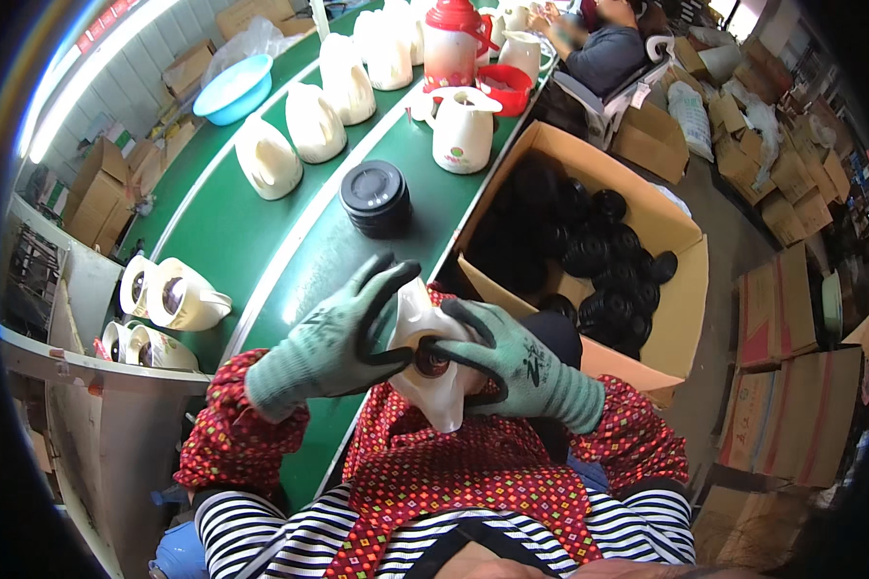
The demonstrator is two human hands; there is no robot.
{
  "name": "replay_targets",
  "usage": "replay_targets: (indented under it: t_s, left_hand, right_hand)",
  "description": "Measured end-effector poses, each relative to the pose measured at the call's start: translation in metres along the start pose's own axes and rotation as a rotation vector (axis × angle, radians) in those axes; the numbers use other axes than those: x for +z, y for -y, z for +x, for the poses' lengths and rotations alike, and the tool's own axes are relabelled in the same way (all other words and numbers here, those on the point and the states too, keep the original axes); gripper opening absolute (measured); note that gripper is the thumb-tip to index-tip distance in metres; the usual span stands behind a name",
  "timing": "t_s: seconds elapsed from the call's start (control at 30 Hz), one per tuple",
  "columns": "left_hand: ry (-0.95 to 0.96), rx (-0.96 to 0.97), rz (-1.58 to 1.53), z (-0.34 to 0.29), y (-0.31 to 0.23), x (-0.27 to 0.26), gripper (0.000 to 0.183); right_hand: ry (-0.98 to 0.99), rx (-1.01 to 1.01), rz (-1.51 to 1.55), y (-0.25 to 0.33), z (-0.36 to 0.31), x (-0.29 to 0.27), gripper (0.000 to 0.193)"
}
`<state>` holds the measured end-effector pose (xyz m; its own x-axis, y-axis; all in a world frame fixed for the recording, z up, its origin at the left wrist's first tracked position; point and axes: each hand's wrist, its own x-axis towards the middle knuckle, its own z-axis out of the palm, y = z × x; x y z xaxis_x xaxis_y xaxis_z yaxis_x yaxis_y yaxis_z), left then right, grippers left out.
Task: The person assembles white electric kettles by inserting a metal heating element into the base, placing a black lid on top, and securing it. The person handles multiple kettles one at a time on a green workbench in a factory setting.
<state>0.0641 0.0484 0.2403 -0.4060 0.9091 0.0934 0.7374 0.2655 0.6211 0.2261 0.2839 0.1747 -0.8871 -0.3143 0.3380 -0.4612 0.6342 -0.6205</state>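
Note:
A white thermos jug (439, 394) is held over my lap, its round dark opening facing up. My right hand (526, 372) wraps around its right side, with fingertips at the rim of the opening. From the other side my left hand (324, 343) steadies the jug; its thumb lies by the opening and its fingers reach along the upper edge. Both hands wear green and grey knitted gloves. A short stack of black round parts (375, 198) stands on the green table (304, 256) just beyond my hands.
An open cardboard box (671, 333) of black round parts (594, 256) stands at my right. Several white jugs (316, 124), a red thermos (451, 48) and a red basin (507, 89) stand farther up the table. A blue basin (234, 92) is far left. Another person (603, 53) sits beyond.

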Motion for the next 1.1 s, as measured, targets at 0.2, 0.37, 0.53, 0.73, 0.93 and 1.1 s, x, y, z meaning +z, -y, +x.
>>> replay_targets:
  t_s: [0.2,0.37,0.53,0.73,0.93,1.1]
  left_hand:
    - [0.154,0.176,0.214,-0.022,-0.005,0.018,0.082]
    - [0.164,0.250,0.300,-0.011,0.012,0.032,0.072]
    - [0.118,0.383,0.279,0.002,0.013,0.035,0.064]
    - [0.198,0.385,0.205,0.014,0.014,0.029,0.064]
    - [0.204,0.393,0.238,0.009,0.020,0.037,0.063]
    - [0.142,0.420,0.207,0.005,0.019,0.050,0.058]
  right_hand:
    - [0.091,0.013,-0.090,0.005,0.001,-0.007,0.073]
    - [0.196,0.110,-0.220,0.019,0.005,-0.005,0.068]
    - [0.302,0.281,-0.353,0.052,0.010,-0.009,0.075]
    - [0.289,0.352,-0.405,0.041,0.001,0.008,0.076]
    - [0.178,0.379,-0.342,0.044,-0.001,0.022,0.066]
    - [0.121,0.309,-0.363,0.037,-0.009,0.030,0.061]
